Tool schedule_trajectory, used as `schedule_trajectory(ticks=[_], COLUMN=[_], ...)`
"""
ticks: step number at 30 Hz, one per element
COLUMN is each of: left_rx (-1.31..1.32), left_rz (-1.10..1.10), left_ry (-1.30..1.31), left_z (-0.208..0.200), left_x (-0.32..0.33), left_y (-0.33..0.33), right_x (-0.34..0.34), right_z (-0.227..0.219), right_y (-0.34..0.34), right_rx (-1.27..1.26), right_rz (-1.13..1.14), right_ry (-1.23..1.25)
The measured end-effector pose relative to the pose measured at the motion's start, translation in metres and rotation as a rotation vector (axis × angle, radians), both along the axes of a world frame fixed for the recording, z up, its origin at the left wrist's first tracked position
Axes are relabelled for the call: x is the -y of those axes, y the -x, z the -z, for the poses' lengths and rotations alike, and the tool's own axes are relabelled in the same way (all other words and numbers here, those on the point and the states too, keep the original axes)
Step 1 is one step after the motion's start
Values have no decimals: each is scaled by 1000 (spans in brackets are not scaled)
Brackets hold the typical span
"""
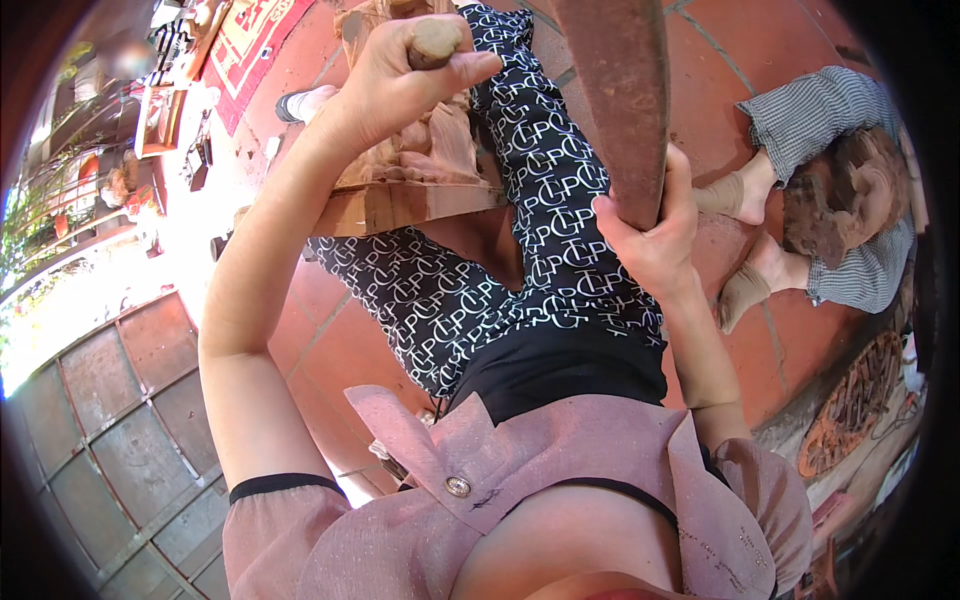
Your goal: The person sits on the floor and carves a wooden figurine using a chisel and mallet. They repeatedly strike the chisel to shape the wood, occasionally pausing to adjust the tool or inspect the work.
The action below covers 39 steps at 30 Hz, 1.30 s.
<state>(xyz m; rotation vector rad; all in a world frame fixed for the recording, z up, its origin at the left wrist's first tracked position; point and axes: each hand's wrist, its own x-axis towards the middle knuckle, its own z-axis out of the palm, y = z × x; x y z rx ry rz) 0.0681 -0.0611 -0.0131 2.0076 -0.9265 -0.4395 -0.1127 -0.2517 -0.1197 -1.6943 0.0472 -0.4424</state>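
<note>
The left hand (400, 80) is wrapped tight around a chisel handle (435, 42), right above the wood carving (420, 170) resting on the person's lap. The right hand (650, 225), just right of the carving, is clamped on a big reddish wooden mallet (615, 90). Open tile floor (340, 340) lies below the carving – another person's feet (745, 235) sit further right.

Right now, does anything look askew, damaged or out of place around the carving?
Nothing stands out. The left hand grips a round-ended wooden handle over the wood carving; the right hand holds a long reddish wooden block. No visible breakage.
</note>
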Motion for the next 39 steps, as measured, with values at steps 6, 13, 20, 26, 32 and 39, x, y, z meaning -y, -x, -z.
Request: schedule_trajectory(ticks=[6,13,20,26,32,39], left_rx=[-15,-433,-346,-190,-240,-273], left_rz=[57,107,-60,-26,-107,-519], left_ry=[-16,564,616,406,387,361], left_z=[14,-54,-67,-44,-32,-28], left_x=[-12,-12,-56,-52,-44,-31], left_y=[-4,-22,-33,-16,-21,-32], right_x=[13,15,-2,-9,-9,-13], right_z=[-15,14,51,67,70,59], right_y=[-17,0,5,-4,-9,-7], right_rx=[-91,-352,-723,-799,-809,-761], right_rz=[-59,-157,-419,-484,-472,-444], right_ry=[279,-202,-717,-708,-692,-663])
